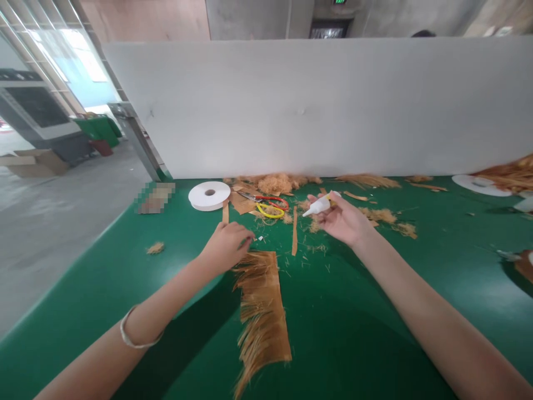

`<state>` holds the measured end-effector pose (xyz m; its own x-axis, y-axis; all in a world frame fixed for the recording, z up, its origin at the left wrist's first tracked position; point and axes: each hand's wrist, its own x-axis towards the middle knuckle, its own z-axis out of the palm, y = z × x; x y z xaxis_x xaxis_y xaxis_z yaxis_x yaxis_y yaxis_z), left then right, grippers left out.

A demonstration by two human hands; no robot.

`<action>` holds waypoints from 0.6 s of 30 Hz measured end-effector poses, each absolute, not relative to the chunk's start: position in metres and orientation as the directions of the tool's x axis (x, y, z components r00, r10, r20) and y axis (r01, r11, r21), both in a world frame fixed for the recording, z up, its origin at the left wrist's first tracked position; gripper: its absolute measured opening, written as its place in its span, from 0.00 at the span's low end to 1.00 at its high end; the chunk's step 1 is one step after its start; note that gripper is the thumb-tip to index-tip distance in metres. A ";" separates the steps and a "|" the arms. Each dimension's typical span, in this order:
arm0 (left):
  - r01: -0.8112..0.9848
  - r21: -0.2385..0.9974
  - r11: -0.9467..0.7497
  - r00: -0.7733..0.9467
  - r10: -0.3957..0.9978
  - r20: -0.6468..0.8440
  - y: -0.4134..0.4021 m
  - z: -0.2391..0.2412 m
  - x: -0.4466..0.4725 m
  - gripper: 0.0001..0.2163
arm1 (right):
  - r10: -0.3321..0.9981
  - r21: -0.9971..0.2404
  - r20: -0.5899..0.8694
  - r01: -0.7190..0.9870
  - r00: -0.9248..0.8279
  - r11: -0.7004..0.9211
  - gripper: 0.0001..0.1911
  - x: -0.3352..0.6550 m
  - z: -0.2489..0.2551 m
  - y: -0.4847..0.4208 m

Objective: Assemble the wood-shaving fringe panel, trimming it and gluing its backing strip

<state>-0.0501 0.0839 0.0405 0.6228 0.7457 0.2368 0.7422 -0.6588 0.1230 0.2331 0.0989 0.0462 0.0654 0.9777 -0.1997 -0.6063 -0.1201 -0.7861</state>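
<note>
In my right hand [343, 222] is a small white glue bottle [320, 205], its narrow nozzle pointing left and slightly down. It is held above the table, apart from the strip. My left hand [228, 245] hovers at the top end of a fringed brown strip [268, 311], fingers curled in and thumb close to them; whatever may be between the fingertips is too small to make out. The strip lies lengthwise towards me, with a straight right edge and loose fibres along its left. Just right of my left fingertips lies a tiny white piece [260, 238].
Behind my hands lie scissors [272, 206] with red and yellow handles, a white tape roll [209, 195] and a fibre heap [277, 183]. A narrow brown strip [295, 230] lies between my hands. A white panel [316, 111] closes off the green table's [353, 333] far edge.
</note>
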 end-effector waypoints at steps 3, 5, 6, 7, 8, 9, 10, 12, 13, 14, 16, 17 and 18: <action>0.659 0.080 -0.748 0.711 0.654 0.259 0.057 0.034 -0.055 0.12 | 0.996 -0.884 -0.036 -0.467 0.086 0.008 0.09 0.220 0.055 0.088; 0.613 0.065 -0.787 0.745 0.603 0.286 0.043 0.029 -0.058 0.12 | 0.981 -0.921 0.146 -0.343 0.131 0.183 0.13 0.209 0.061 0.075; 0.598 0.061 -0.799 0.753 0.587 0.297 0.037 0.027 -0.058 0.12 | 0.947 -0.916 0.264 -0.259 0.183 0.306 0.13 0.202 0.063 0.068; 0.587 0.061 -0.807 0.761 0.575 0.301 0.032 0.025 -0.059 0.13 | 0.890 -0.890 0.390 -0.152 0.234 0.430 0.13 0.196 0.064 0.061; 0.579 0.063 -0.813 0.766 0.569 0.299 0.029 0.023 -0.060 0.14 | 0.823 -0.848 0.507 -0.026 0.259 0.530 0.13 0.189 0.063 0.053; 0.574 0.069 -0.816 0.770 0.566 0.296 0.027 0.021 -0.061 0.14 | 0.788 -0.815 0.577 0.087 0.215 0.573 0.12 0.182 0.061 0.047; 0.572 0.076 -0.817 0.771 0.567 0.289 0.026 0.020 -0.061 0.15 | 0.796 -0.804 0.592 0.160 0.125 0.573 0.11 0.176 0.057 0.042; 0.578 0.088 -0.811 0.768 0.577 0.278 0.025 0.017 -0.062 0.15 | 0.873 -0.849 0.481 0.203 -0.084 0.488 0.10 0.164 0.048 0.037; 0.583 0.093 -0.807 0.764 0.584 0.275 0.024 0.016 -0.062 0.15 | 0.897 -0.875 0.417 0.200 -0.145 0.440 0.09 0.160 0.043 0.037; 0.588 0.097 -0.803 0.761 0.589 0.272 0.024 0.015 -0.063 0.16 | 0.909 -0.893 0.381 0.188 -0.167 0.408 0.09 0.156 0.040 0.037; 0.586 0.103 -0.804 0.761 0.589 0.270 0.023 0.013 -0.063 0.16 | 0.907 -0.896 0.399 0.153 -0.134 0.417 0.10 0.151 0.038 0.040; 0.580 0.107 -0.808 0.763 0.584 0.276 0.022 0.012 -0.063 0.16 | 0.897 -0.887 0.428 0.139 -0.108 0.440 0.10 0.150 0.040 0.041; 0.575 0.114 -0.810 0.763 0.582 0.283 0.022 0.012 -0.062 0.16 | 0.887 -0.879 0.453 0.122 -0.090 0.461 0.10 0.150 0.043 0.042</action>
<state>-0.0624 0.0217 0.0122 0.7627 0.5815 0.2830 0.5754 -0.8100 0.1136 0.1503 0.0416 0.0432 -0.0902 0.8869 0.4531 0.1218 0.4613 -0.8788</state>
